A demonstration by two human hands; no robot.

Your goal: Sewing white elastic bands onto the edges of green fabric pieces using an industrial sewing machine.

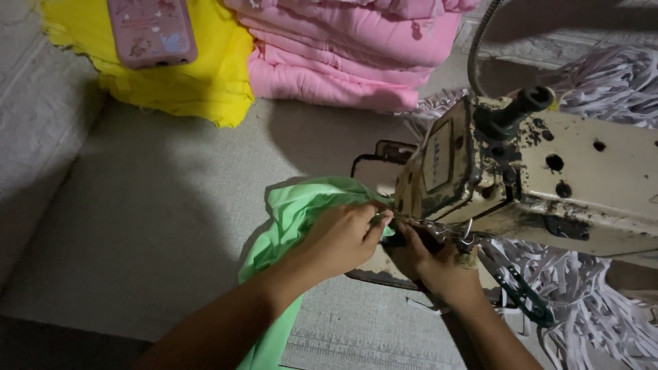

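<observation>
A light green cloth (291,212) lies bunched on the table and runs under the head of a worn cream sewing machine (548,178). My left hand (339,240) rests on the cloth with its fingers pinched on the fabric right at the needle area. Beside it my right hand (428,264) sits under the machine head, fingers curled at the same spot; what it grips is in shadow.
A yellow cloth (199,75) with a pink phone (151,31) on it lies at the back left. Folded pink quilted fabric (349,51) is stacked at the back. Loose white strips (589,301) pile around the machine. The grey table (151,226) spreads to the left.
</observation>
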